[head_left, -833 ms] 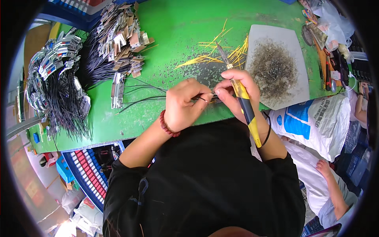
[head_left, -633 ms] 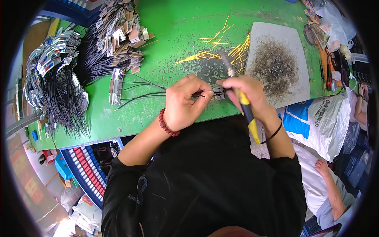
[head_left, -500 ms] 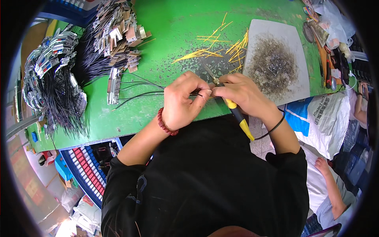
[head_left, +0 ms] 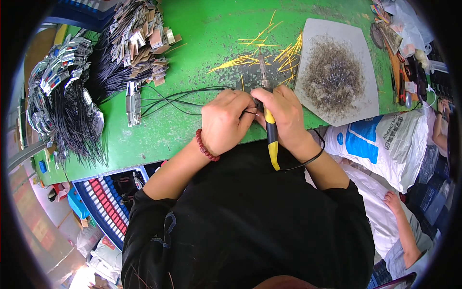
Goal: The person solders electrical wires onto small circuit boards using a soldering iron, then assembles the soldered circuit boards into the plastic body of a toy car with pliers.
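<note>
We see the left hand [head_left: 225,114] pinching black wires [head_left: 195,90] between thumb and fingers, probably to steady their ends; they run towards nine o'clock to a silver metal piece [head_left: 133,106] lying on the table [head_left: 211,24]. The right hand [head_left: 280,110] grips a yellow-and-black soldering iron [head_left: 272,135], its tip aimed at twelve, presumably to keep metal off skin; whether its fingers also touch the wires, we cannot tell. Yellow sticks [head_left: 233,63] lie at twelve, handily near, and between two and three a pale board [head_left: 363,103] seems meant to gather dark grit [head_left: 332,72]. Wired metal parts [head_left: 137,43] heap up at ten. The green tabletop looks scuffed and speckled grey. Around us, a blue rack [head_left: 91,204] shows at eight, a white sack [head_left: 402,149] past three, and another person's arm [head_left: 405,231] past four.
</note>
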The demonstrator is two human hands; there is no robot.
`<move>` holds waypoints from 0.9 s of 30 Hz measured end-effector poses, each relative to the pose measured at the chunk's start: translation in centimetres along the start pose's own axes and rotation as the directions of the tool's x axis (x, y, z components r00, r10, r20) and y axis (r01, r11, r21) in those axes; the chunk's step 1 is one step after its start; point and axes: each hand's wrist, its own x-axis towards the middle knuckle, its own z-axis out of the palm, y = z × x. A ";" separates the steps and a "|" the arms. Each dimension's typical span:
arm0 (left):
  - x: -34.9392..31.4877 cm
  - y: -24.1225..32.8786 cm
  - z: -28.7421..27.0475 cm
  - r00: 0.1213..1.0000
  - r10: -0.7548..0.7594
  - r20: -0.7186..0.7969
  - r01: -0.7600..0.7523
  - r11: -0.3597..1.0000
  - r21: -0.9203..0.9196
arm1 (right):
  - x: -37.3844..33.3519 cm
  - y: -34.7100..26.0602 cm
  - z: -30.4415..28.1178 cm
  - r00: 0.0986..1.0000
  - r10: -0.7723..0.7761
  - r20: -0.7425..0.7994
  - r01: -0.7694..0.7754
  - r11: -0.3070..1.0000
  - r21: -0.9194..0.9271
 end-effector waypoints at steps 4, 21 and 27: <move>0.1 -0.1 0.2 0.999 -0.037 0.024 0.036 0.999 0.031 | 0.3 0.0 -1.0 0.992 0.094 0.081 -0.112 0.961 0.254; 0.0 -0.1 0.1 0.997 -0.061 0.039 0.061 0.998 -0.005 | -1.3 0.1 0.1 0.964 0.265 -0.026 -0.223 0.856 0.466; 0.2 0.0 0.0 0.993 -0.081 0.090 0.083 0.996 -0.019 | -2.7 0.4 -1.5 0.922 0.385 -0.037 -0.288 0.747 0.599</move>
